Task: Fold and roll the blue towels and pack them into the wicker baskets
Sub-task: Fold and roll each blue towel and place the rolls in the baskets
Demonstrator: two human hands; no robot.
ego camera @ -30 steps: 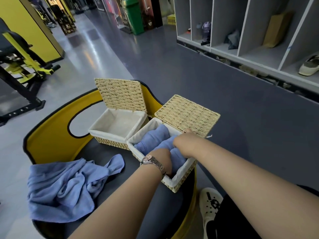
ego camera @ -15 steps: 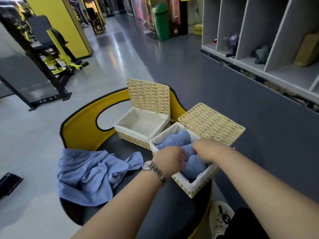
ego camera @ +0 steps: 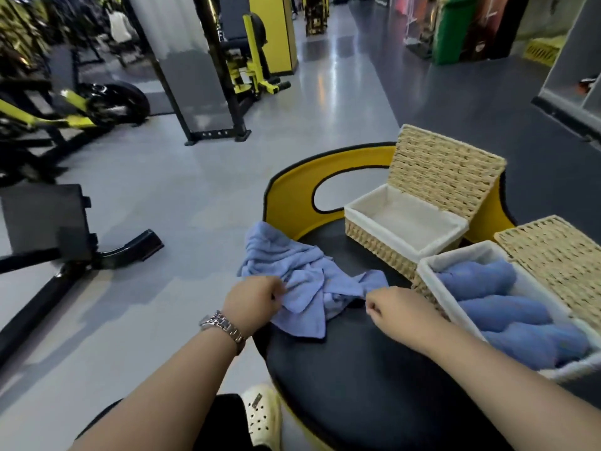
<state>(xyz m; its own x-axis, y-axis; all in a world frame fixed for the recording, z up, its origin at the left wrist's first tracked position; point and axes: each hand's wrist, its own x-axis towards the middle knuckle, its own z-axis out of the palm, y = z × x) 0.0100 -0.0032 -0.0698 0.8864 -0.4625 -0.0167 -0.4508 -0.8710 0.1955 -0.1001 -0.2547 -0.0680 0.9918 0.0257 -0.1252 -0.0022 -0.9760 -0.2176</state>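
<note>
A crumpled blue towel (ego camera: pixel 302 281) lies on the left part of the black round seat (ego camera: pixel 374 392). My left hand (ego camera: pixel 253 296) pinches the towel's near left edge. My right hand (ego camera: pixel 395 305) is closed at the towel's right corner; whether it grips the cloth is unclear. To the right stands a wicker basket (ego camera: pixel 429 288) with a white liner, holding three rolled blue towels (ego camera: pixel 500 307), its lid open. Behind it a second wicker basket (ego camera: pixel 377 237) stands empty with its lid raised.
The seat has a yellow backrest (ego camera: pixel 292 203) with an oval cutout. Gym machines (ego camera: pixel 224 73) and a black bench frame (ego camera: pixel 65 242) stand on the grey floor to the left. My white shoe (ego camera: pixel 261 415) shows below the seat's edge.
Both hands left the right basket and moved left to the crumpled towel. The view swung left, so the baskets now sit at the right.
</note>
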